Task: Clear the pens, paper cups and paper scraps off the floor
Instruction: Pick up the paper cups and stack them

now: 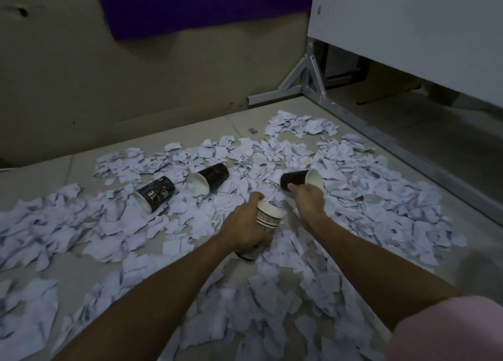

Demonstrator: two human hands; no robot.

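Cups are being picked up in the middle of the frame.
A cup stack (268, 216) is held by the left hand (245, 228); a black cup (295, 180) is pinched by the right hand (309, 197) and could be crushed or dropped onto the paper scraps (381, 197).

left hand (245, 225) hides most of stacked cups (268, 216).
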